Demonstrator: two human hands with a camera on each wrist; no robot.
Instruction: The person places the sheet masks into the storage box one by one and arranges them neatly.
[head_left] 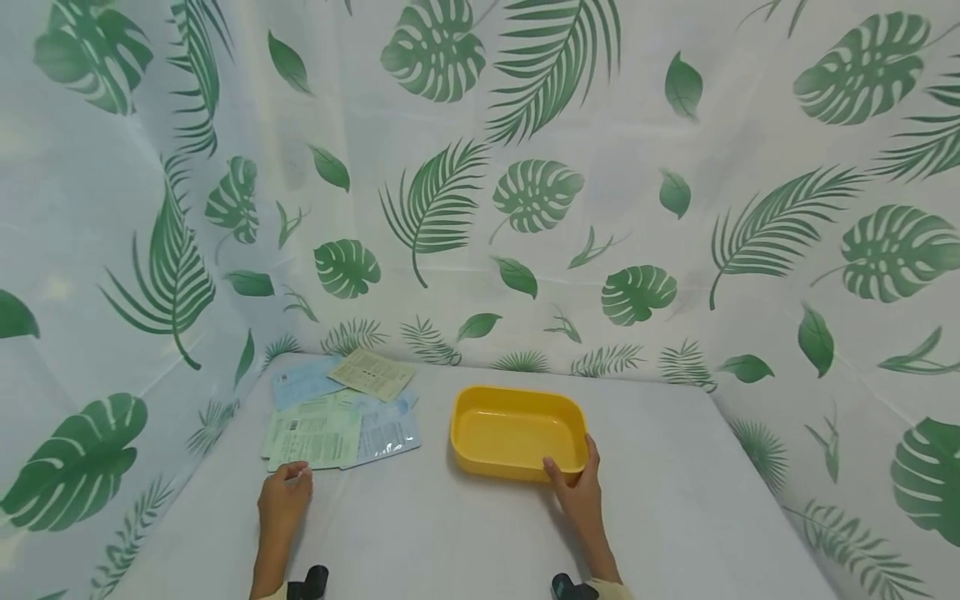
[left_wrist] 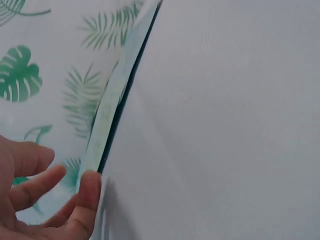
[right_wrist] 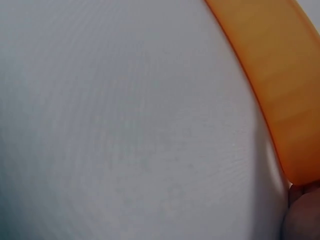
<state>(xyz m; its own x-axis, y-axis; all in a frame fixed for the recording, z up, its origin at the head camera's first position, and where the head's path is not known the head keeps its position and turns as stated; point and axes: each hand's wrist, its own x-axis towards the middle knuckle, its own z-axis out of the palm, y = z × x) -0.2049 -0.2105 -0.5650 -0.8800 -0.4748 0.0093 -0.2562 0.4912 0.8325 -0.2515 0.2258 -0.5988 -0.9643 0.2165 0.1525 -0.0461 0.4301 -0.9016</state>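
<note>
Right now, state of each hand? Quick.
Left hand: open, relaxed, at the near edge of a printed pale green packet; contact unclear.
Right hand: closed, holding the yellow tray at its near-right corner.

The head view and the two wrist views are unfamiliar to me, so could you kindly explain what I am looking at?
There is no robot here, just a person's two bare hands. The wide picture comes from a camera on the head; the close ones come from a camera on each wrist. On the white surface lie several overlapping flat packets, pale blue, green and yellowish, and a yellow tray. The right hand grips the tray at its near right corner. The left hand is at the packets' near edge, fingers loosely bent; I see no clear grip. Leaf-patterned sheeting stands behind.
</note>
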